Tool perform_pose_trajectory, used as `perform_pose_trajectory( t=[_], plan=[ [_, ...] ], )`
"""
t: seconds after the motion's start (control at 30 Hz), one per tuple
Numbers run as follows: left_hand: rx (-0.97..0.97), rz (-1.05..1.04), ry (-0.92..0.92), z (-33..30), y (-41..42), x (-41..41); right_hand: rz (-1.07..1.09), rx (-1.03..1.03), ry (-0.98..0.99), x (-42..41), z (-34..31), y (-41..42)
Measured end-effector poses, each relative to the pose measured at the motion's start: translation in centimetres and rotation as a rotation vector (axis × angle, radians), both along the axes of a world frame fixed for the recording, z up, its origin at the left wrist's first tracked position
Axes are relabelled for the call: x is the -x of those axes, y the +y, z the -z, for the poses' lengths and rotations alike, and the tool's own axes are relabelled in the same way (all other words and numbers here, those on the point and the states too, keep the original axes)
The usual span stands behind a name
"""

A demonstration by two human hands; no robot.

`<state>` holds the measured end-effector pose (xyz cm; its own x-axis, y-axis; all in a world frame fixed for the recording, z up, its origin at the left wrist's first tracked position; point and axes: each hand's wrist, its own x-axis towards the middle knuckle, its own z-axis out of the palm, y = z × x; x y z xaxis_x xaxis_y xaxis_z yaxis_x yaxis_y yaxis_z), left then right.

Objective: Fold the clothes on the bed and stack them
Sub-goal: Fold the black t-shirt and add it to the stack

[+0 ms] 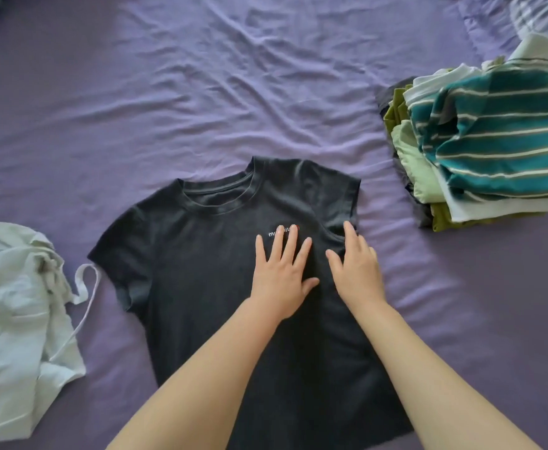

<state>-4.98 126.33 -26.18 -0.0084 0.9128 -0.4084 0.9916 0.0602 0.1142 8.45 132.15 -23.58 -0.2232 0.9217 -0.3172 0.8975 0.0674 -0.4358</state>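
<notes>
A dark grey T-shirt (201,274) lies face up on the purple bed sheet (201,92), collar away from me. Its right sleeve is folded in over the chest. My left hand (282,271) rests flat on the chest with fingers spread, partly covering a small white logo. My right hand (357,271) lies flat beside it, fingers on the folded right edge near the sleeve. Neither hand grips any cloth. A stack of folded clothes (480,147), topped by a teal striped garment, sits at the right.
A crumpled pale mint garment (16,319) with a white drawstring lies at the left edge. A white and purple patterned cloth (539,14) shows at the top right corner. The wrinkled sheet stretches beyond the shirt's collar.
</notes>
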Motion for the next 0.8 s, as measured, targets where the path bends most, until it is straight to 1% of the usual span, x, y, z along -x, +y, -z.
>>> perform_pose_trajectory(
  t=[0.07,0.13,0.17,0.23,0.37,0.5,0.57,0.67,0.73,0.8],
  plan=[
    [-0.025,0.046,0.001,0.7,2.4,1.1,0.149,0.001,0.091,1.1,0.4,1.5],
    [-0.057,0.068,0.002,1.1,4.8,2.3,0.250,-0.004,0.179,1.9,0.5,2.8],
    [-0.067,0.068,-0.001,1.2,6.1,2.9,0.277,0.001,0.200,2.2,0.6,3.5],
    [-0.076,0.064,-0.007,1.4,8.3,4.0,0.301,0.027,0.170,2.7,0.9,4.8],
    [-0.053,0.027,0.014,1.4,11.5,5.4,0.292,0.031,0.023,2.3,1.6,7.0],
    [0.012,-0.039,0.011,1.7,13.4,5.4,0.285,-0.017,0.027,1.8,1.9,8.1],
    [0.040,-0.062,0.020,2.0,14.0,5.2,0.287,-0.001,0.023,2.0,2.0,8.4],
    [0.069,-0.067,0.034,2.0,14.5,5.4,0.252,0.050,0.078,2.3,2.1,8.7],
    [0.052,-0.074,0.065,1.5,14.2,5.1,0.159,0.027,0.159,2.3,1.6,8.5],
    [0.014,-0.135,0.091,1.1,13.1,4.4,0.027,-0.043,0.188,2.5,0.8,8.4]
  ],
)
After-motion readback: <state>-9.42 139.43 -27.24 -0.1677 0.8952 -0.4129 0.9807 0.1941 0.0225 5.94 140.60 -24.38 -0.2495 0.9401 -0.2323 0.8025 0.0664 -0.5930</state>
